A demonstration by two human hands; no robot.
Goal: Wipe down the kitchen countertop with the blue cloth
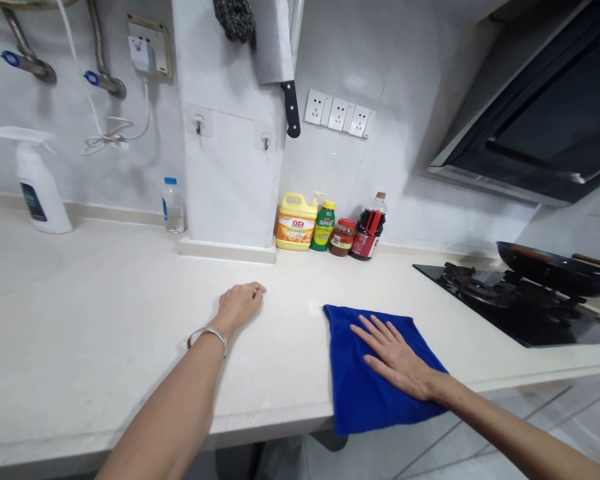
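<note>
R hand (397, 359) lies flat, palm down, on blue cloth (375, 373); fingers (375, 331) spread & straight, tips pointing toward back-left, thumb out to the side. No pinch, just pressing flat on the fabric

Cloth spread on white counter (105, 313), under & around the R fingers; its far edge lies just beyond the fingertips, near edge hangs over the counter front below the wrist

L hand (240, 303) rests on bare counter, well apart from cloth, to the left of R fingertips. L fingers curled under in a loose fist, knuckles down on the surface, holding nothing that can be seen. Silver bangle (209, 333) at L wrist

Beyond L fingers, at the wall: yellow detergent jug (295, 222), green bottle (324, 226), red-lid jar (343, 237), dark sauce bottle (369, 230), standing in a row, close together. Cleaver (275, 53) hangs on wall above them, handle down; 3 sockets (338, 114) just beside it

Far left of L fingers: small water bottle (173, 205), spray bottle (39, 183) further off

Right of R fingers, near cloth but not touching: black gas hob (510, 303) w/ dark wok (555, 267) on it, hood (545, 113) above
</note>
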